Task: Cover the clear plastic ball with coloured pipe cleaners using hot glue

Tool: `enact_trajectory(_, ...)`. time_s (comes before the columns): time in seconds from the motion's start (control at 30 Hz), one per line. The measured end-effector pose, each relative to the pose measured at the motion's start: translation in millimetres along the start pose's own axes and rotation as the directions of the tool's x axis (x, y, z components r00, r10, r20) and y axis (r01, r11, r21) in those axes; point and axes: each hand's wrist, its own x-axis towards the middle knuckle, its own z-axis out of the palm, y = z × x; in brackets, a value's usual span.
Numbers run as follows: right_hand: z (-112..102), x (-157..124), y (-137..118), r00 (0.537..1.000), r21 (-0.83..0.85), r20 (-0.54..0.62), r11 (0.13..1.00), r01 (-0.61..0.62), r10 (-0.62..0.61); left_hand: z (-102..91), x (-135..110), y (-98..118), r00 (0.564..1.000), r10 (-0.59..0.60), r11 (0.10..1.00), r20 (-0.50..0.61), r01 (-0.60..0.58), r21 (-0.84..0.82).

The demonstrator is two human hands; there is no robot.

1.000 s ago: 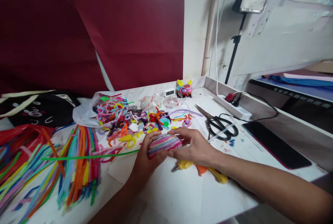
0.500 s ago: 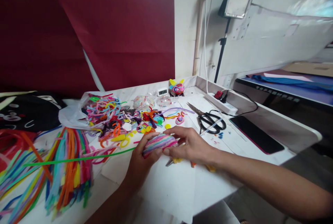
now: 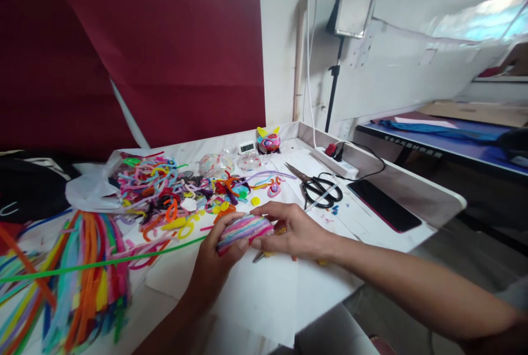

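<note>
Both my hands grip a striped, multicoloured pipe-cleaner ball (image 3: 243,229) just above the white table (image 3: 268,294). My left hand (image 3: 212,258) wraps round its left underside with the thumb on top. My right hand (image 3: 291,231) pinches its right end, fingers curled over it. A long green pipe cleaner (image 3: 103,262) runs from the ball leftward across the table. Under my right hand lie yellow and orange pieces, mostly hidden.
A heap of cut pipe-cleaner scraps (image 3: 177,192) lies behind the hands; bundles of long pipe cleaners (image 3: 78,278) lie at the left. Black scissors (image 3: 317,189), a phone (image 3: 383,205), a power strip (image 3: 336,163), a small clock (image 3: 247,147) and a finished figure (image 3: 268,140) sit to the right and back.
The view has swung to the right, so everything sits further left in the picture. Both hands keep the same hold on the ball.
</note>
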Motion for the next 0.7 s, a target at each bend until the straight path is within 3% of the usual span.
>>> enact_trajectory(0.33, 2.7, 3.6, 4.0, 0.999, -0.039, -0.043, 0.999, -0.022, 0.02, 1.4, 2.2, 0.0, 0.997, -0.071, 0.996, -0.021, 0.07, -0.047)
enact_trajectory(0.7, 1.2, 8.0, 3.2, 0.999, -0.056, -0.034, 0.998, -0.014, 0.012, -2.8, 7.8, -8.2, 0.997, -0.059, 0.996, -0.044, 0.056, -0.064)
